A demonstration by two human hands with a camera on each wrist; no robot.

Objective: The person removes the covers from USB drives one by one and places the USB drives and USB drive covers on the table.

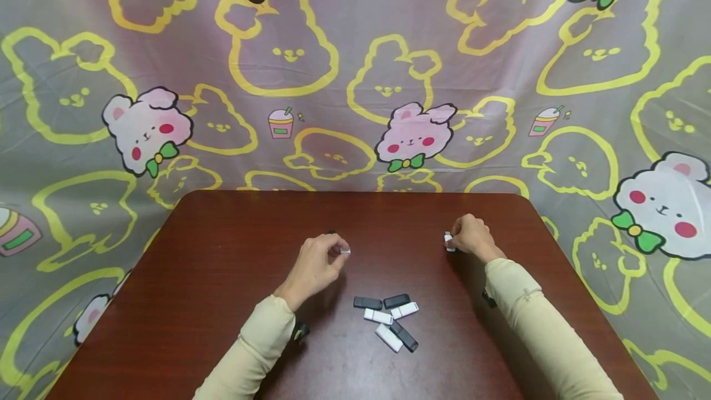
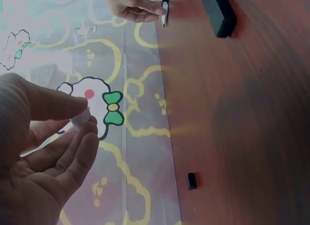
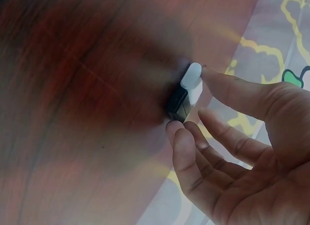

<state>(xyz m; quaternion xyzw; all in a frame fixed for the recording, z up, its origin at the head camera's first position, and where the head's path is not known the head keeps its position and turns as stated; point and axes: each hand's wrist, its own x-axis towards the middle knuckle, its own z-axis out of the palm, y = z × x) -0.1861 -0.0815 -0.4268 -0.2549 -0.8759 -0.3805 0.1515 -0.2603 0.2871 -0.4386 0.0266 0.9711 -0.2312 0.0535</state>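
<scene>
My left hand (image 1: 318, 266) pinches a small white USB flash drive (image 2: 81, 119) between thumb and fingers, raised over the table. Just beyond that hand, a black flash drive (image 2: 192, 180) lies on the tabletop. My right hand (image 1: 471, 236) reaches to the table's far right part. There its thumb touches a white flash drive (image 3: 192, 76), and its fingertips are by a black one (image 3: 178, 104) right against it; both lie between thumb and fingers. Nearer the front, three white drives (image 1: 389, 337) and three black drives (image 1: 368, 303) lie in a loose cluster.
The brown wooden table (image 1: 222, 301) ends at a patterned cloth (image 1: 333, 91) hung behind and at both sides. A black block-like thing (image 2: 219, 14) shows at the top of the left wrist view. Dark devices sit under both wrists.
</scene>
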